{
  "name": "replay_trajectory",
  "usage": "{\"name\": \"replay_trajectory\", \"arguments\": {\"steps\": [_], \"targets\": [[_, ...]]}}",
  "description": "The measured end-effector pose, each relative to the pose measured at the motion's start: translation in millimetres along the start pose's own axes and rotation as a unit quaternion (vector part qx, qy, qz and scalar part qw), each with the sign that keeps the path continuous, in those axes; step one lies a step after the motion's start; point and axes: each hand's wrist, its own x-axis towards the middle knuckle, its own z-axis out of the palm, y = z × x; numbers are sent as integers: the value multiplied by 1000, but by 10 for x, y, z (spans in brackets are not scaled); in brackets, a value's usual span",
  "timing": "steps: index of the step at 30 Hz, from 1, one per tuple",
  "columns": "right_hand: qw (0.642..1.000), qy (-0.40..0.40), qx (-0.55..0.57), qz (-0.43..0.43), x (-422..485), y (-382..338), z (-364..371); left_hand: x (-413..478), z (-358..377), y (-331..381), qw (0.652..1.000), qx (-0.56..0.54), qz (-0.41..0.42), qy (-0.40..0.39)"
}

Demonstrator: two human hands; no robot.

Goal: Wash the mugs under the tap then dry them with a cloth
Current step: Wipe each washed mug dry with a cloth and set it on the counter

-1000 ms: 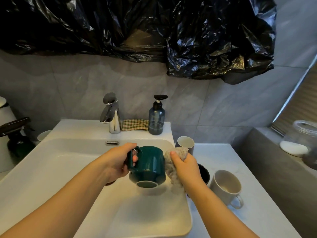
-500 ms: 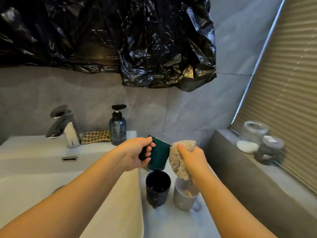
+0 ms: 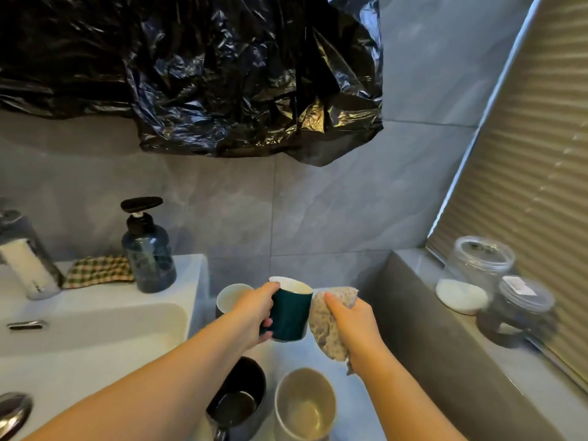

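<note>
My left hand (image 3: 254, 308) grips a dark green mug (image 3: 291, 310) with a white inside, held upright above the counter to the right of the sink. My right hand (image 3: 353, 321) holds a crumpled speckled cloth (image 3: 327, 329) right beside the green mug's side. Below them on the counter stand a black mug (image 3: 241, 399) and a pale grey mug (image 3: 305, 405). Another white mug (image 3: 230, 297) stands behind my left hand, partly hidden. The tap (image 3: 25, 259) is at the far left edge.
A white sink basin (image 3: 95, 329) fills the lower left, with a blue soap dispenser (image 3: 148, 253) and a checked cloth (image 3: 98, 270) on its back ledge. Two lidded jars (image 3: 477, 275) stand on the grey ledge at the right. A black plastic sheet (image 3: 222, 74) hangs overhead.
The green mug went from upside down over the basin to upright over the counter on the right. Both hands moved right with it, and the view turned right too.
</note>
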Motion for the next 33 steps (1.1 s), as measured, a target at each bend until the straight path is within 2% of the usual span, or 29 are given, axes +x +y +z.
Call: {"name": "replay_trajectory", "arguments": {"steps": [11,24,28,33], "targets": [[999,3,20,51,510,326,-6,652,261,-137,995,91,20,-29],[999,5,22,35,760,555,105,914,205,-333,994,84,32,-66],[999,12,27,40,773,573,126,989,150,-377,993,95,37,-58],[998,-7,13,54,750,603,176,1051,146,-438,998,54,17,-30]]}}
